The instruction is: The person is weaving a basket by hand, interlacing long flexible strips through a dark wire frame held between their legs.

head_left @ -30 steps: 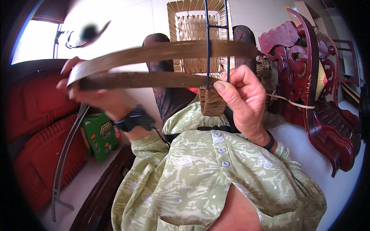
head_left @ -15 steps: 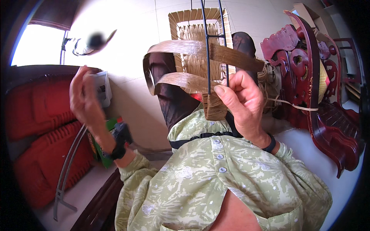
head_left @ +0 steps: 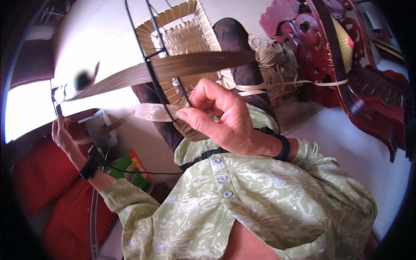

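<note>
A flat brown woven-material strip [head_left: 199, 64] forms a wide loop across a ladder-like black metal frame [head_left: 154, 80]. My left hand [head_left: 65, 134] is far out at the left with fingers stretched, and the loop's far bend reaches it. My right hand [head_left: 221, 115] pinches the frame's near end, thumb on the strip's lower run and fingers bent beside a rod. Exactly what lies between its fingertips is hidden. Brown strip is wound around the frame's near end [head_left: 190, 131]. Behind stands a partly woven basket-like frame [head_left: 184, 39] in tan strip, by my knees.
A coil of pale cord [head_left: 271, 58] hangs right of my knee, with one pale strand tied to a carved dark-red wooden chair [head_left: 342, 56]. Red cushions [head_left: 47, 160] lie at left, near a green box [head_left: 130, 169] and a whitish container [head_left: 102, 128].
My left hand has swung outward to the left, drawing the brown loop long and nearly straight. My right hand and the frame have shifted left in view, and the frame leans more.
</note>
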Tool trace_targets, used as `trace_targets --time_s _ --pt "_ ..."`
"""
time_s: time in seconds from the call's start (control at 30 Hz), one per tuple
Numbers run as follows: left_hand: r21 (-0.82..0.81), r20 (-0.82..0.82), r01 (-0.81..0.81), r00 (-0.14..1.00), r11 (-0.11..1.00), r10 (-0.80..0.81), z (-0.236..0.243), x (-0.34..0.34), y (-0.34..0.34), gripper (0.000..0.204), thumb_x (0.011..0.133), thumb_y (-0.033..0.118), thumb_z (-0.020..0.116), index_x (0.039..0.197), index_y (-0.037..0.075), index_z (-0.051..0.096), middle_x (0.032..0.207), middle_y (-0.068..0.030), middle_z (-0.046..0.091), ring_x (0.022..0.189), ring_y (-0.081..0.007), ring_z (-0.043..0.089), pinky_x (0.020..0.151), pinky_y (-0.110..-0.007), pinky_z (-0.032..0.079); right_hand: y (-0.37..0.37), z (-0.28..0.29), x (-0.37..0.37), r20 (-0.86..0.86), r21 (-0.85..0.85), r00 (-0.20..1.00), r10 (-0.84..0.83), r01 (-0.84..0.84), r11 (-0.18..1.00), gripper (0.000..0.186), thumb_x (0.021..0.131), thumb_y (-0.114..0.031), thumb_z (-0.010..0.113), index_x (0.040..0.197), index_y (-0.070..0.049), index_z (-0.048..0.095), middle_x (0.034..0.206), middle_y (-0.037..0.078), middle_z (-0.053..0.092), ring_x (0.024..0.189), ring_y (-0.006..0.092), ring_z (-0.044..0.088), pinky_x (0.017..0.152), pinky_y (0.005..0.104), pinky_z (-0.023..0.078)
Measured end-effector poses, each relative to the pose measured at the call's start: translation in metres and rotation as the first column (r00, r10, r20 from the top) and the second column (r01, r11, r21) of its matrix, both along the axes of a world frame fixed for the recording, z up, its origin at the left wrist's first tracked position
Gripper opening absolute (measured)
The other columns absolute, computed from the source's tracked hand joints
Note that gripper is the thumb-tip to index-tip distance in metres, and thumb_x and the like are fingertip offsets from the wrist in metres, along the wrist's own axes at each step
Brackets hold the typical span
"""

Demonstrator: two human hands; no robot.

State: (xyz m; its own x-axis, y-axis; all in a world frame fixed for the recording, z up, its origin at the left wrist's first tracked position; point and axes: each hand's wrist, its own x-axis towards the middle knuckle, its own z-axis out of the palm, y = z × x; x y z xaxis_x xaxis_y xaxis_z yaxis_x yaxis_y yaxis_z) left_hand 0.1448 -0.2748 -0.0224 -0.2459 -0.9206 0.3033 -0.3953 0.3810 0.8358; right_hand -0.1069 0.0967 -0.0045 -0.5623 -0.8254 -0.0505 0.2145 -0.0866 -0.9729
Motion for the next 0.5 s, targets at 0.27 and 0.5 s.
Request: trace_targets --time_s 0.27,0.5 --pt "-0.473 0.347 -0.093 0.895 0.876 0.282 -0.020 0.051 0.001 0.037 0.087 0.029 0.061 0.113 0.003 0.058 0.102 -0.0106 0.062 0.079 -0.0175 0.062 0.067 -0.030 0.050 -0.005 0.004 -0.006 -0.230 0.050 0.973 0.002 0.010 0.999 0.013 0.084 -0.006 0.066 0.087 0.000 0.055 0.074 0.000 0.050 0.066 0.0056 0.046 0.059 0.0218 0.038" --pt "0.005 0.244 0.834 0.534 0.552 -0.809 0.008 -0.126 0.160 0.039 0.088 0.010 0.062 0.127 0.009 0.054 0.107 -0.0081 0.062 0.103 -0.0175 0.056 0.090 -0.030 0.043 -0.011 0.003 -0.003 -0.250 -0.004 0.968 -0.009 0.009 1.000 0.011 0.086 -0.006 0.064 0.086 -0.002 0.053 0.075 -0.002 0.050 0.068 0.0040 0.046 0.058 0.0205 0.039"
